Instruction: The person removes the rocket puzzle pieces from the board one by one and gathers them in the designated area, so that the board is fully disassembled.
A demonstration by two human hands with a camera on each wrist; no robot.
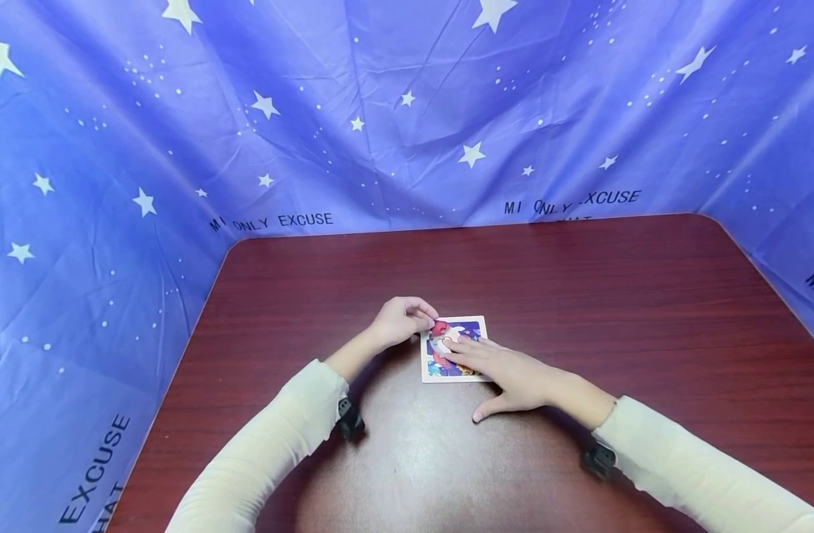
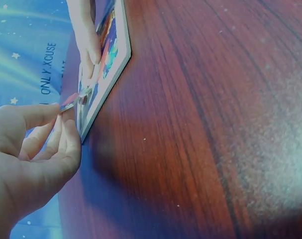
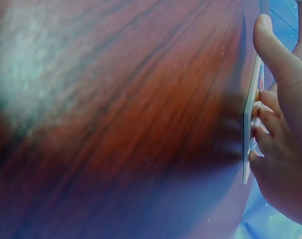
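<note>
A small square picture puzzle [image 1: 440, 380] with a white border and a purple, red and white print lies flat on the table. At its upper left corner, my left hand [image 1: 398, 322] pinches a thin puzzle piece [image 2: 68, 103] between thumb and fingertips. In the left wrist view this piece is tilted up, its inner end at the puzzle's surface. My right hand [image 1: 513, 374] lies across the puzzle's right side, fingers stretched out and fingertips on the picture. Its thumb is spread away, beyond the lower right corner. The hand covers part of the print.
The dark red wood-grain table [image 1: 600, 296] surrounds the puzzle, with a glare patch toward the front. A blue curtain [image 1: 380, 111] with white stars hangs behind and at both sides. Each sleeve cuff carries a small black wrist device [image 1: 349, 420].
</note>
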